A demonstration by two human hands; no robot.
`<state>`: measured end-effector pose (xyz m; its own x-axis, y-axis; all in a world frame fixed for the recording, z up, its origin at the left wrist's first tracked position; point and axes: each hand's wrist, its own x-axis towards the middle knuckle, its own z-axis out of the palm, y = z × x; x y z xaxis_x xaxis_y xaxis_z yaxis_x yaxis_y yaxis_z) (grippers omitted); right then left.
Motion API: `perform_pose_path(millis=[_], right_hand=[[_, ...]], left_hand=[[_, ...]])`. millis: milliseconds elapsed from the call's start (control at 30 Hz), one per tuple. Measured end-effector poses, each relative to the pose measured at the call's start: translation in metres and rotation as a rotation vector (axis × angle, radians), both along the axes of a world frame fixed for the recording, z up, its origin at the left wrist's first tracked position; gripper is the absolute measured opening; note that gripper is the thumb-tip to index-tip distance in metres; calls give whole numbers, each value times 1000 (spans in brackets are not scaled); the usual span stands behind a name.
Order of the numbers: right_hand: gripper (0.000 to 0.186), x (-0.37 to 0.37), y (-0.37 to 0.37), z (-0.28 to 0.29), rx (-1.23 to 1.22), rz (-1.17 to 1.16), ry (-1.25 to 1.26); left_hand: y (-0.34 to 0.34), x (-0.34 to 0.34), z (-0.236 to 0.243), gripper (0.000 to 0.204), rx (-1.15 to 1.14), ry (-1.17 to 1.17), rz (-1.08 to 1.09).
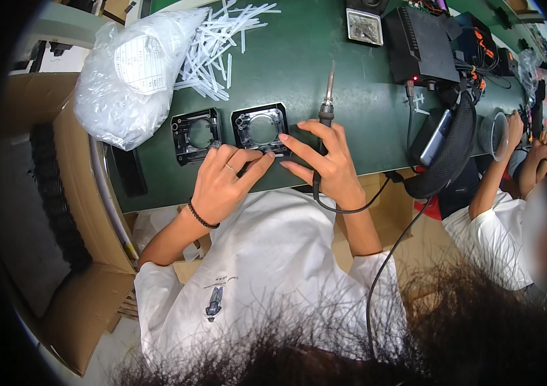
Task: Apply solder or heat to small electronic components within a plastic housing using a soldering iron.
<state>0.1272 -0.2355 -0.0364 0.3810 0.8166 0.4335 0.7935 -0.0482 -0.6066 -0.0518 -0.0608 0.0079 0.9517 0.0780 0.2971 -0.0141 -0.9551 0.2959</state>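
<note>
Dark hair (415,347) is blurred across the near edge, with part of a white shirt (273,251) seen past it. Left hand (222,180): bracelet and ring worn, fingers bent at the near edge of the glossy frame (240,132); whether anything is pinched in its grip cannot be told. Right hand (334,167): soldering iron (326,113) clasped in its grip, tip pointed away, handle partly covered by the fingers; index finger and thumb extended toward the frame's near right corner.

Glossy frame laid on the green table (305,64): black, squarish, corners rounded, a round ring set in the middle. Its near edge is hidden by fingers; small fittings inside are hard to make out. Second frame (181,138), also black and ringed, laid just left; near right corner covered by the left hand.

Farther off, thin whitish strips (218,48) are heaped beside a bulging clear bag (109,90). Black box (418,48) with red light placed at far right; metal tin (364,27) beside it, contents indistinct.
</note>
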Motion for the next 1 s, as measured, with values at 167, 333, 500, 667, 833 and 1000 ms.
perform_pose_path(millis=[167,333,500,667,833,1000], right_hand=[[58,0,1,-2,6,2,-2],[54,-1,3,-1,13,-13,3],[53,-1,2,-2,9,-14,-15],[53,0,3,-2,14,-22,-41],[52,-3,3,-1,0,-38,-78],[53,-4,5,0,7,-46,-76]], left_hand=[[-4,1,-10,43,2,9,14],[-7,2,-17,42,-6,19,19],[-8,-3,-18,44,18,50,4],[-3,-8,-11,44,72,105,-57],[1,-22,-7,44,128,124,5],[6,-25,-11,44,169,147,7]])
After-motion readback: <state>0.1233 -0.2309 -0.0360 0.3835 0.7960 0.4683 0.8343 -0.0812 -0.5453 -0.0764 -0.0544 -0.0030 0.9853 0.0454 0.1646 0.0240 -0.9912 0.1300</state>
